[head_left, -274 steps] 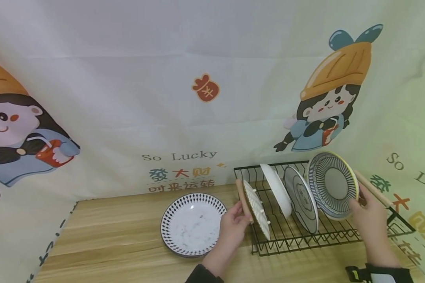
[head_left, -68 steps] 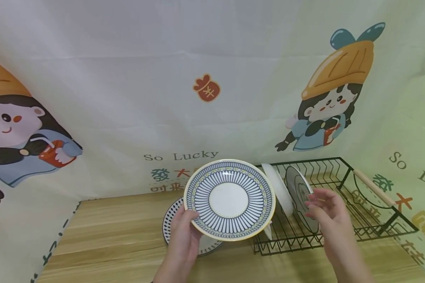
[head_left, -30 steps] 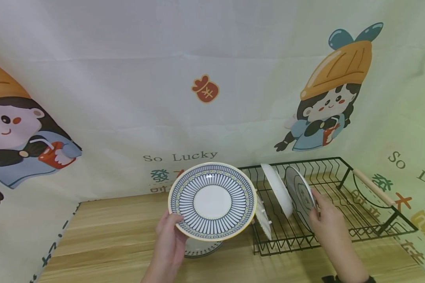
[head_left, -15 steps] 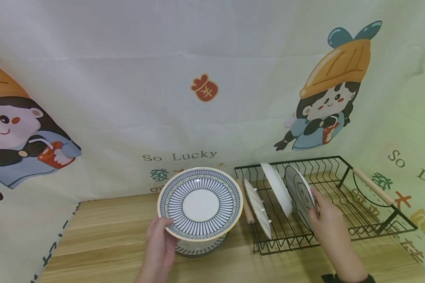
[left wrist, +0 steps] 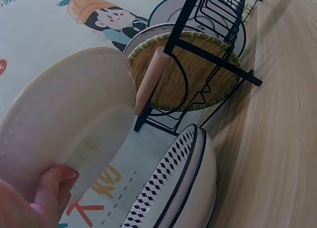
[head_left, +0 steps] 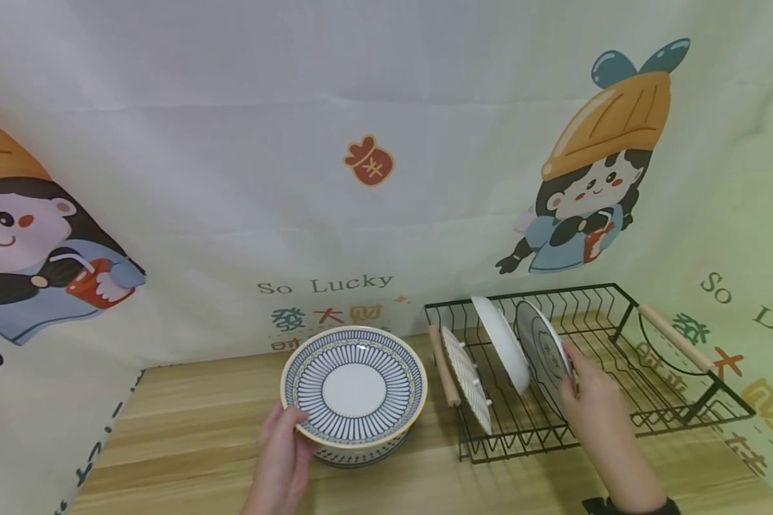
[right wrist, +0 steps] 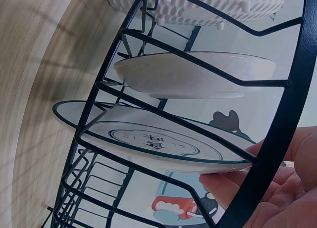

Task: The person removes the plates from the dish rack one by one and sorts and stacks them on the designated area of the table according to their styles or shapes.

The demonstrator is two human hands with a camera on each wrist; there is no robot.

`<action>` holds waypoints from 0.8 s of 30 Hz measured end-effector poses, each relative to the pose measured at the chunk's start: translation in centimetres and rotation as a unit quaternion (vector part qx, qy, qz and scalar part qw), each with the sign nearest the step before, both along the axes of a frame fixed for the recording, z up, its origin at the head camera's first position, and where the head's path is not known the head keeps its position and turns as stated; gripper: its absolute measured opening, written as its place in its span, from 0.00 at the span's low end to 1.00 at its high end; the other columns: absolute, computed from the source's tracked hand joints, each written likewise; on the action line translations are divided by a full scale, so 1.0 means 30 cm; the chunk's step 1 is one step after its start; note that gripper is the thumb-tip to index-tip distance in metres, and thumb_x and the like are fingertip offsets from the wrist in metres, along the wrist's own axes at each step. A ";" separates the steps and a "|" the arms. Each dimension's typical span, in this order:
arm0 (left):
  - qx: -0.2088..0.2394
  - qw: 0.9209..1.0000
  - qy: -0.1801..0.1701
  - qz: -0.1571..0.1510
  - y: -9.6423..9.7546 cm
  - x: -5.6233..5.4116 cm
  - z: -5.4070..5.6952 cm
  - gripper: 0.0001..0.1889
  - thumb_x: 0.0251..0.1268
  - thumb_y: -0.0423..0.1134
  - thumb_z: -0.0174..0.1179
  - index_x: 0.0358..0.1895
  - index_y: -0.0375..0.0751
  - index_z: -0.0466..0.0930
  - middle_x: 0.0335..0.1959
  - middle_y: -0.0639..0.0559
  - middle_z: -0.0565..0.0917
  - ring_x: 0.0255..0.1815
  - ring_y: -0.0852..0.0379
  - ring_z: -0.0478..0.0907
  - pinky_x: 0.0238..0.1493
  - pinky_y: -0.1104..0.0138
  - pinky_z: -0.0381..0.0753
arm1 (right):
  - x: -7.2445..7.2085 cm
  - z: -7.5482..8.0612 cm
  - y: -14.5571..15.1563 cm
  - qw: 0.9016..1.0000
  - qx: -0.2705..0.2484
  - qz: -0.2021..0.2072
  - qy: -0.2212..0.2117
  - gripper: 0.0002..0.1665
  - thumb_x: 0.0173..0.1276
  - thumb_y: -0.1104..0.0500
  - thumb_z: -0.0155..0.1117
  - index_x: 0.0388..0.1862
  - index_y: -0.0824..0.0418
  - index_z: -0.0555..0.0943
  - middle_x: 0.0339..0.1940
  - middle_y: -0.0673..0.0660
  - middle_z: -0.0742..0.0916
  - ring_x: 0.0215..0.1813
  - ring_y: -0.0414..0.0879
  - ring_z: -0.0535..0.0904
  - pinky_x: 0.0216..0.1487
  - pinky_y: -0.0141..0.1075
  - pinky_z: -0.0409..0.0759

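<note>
Left hand [head_left: 280, 452] pinches blue-striped round ceramic plate [head_left: 354, 390], lower centre; right hand [head_left: 594, 399] pinches dark-rimmed round ceramic plate [head_left: 545, 352]. Best we level former.

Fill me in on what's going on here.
A person's left hand holds a blue-patterned plate above a stack of dishes on the wooden tabletop. The right hand pinches the edge of a dark-rimmed plate standing in the rack. A white bowl and woven-looking tray also stand there.
</note>
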State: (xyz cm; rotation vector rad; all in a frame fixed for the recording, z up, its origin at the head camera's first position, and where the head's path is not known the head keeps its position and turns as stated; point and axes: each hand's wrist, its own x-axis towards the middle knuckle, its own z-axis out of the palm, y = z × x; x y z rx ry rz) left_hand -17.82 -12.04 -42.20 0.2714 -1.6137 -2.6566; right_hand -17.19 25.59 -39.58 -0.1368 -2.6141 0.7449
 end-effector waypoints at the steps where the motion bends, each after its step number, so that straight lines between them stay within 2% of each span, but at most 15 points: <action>1: 0.002 1.000 0.002 0.000 -0.001 0.000 -0.004 0.34 0.62 0.26 0.38 0.74 0.35 0.47 0.50 0.55 0.80 0.41 0.62 0.83 0.39 0.71 0.84 | 0.000 -0.001 0.000 1.000 -0.001 0.000 -0.001 0.32 0.64 0.69 0.52 0.68 0.68 0.64 0.46 0.76 0.82 0.20 0.45 0.70 0.14 0.30 0.68; 9: -0.002 1.000 -0.010 0.009 -0.010 -0.004 -0.036 0.34 0.60 0.25 0.39 0.73 0.33 0.49 0.45 0.57 0.82 0.38 0.63 0.83 0.40 0.71 0.84 | -0.001 -0.007 0.000 1.000 -0.003 0.003 -0.002 0.32 0.64 0.68 0.52 0.68 0.67 0.65 0.43 0.74 0.82 0.20 0.44 0.69 0.14 0.30 0.68; 14: -0.016 1.000 -0.022 0.012 -0.017 -0.006 -0.052 0.34 0.60 0.26 0.40 0.73 0.33 0.47 0.43 0.56 0.82 0.35 0.64 0.83 0.36 0.71 0.84 | -0.002 -0.006 -0.001 1.000 0.000 0.003 0.002 0.32 0.63 0.69 0.52 0.68 0.67 0.65 0.40 0.73 0.83 0.18 0.44 0.66 0.13 0.31 0.66; 24: -0.023 0.999 -0.023 0.009 -0.025 -0.007 -0.066 0.35 0.60 0.26 0.42 0.74 0.33 0.45 0.40 0.56 0.84 0.33 0.63 0.84 0.34 0.70 0.85 | 0.002 -0.006 0.001 1.000 0.005 -0.001 0.005 0.32 0.63 0.68 0.52 0.68 0.66 0.65 0.40 0.75 0.82 0.18 0.45 0.65 0.15 0.32 0.65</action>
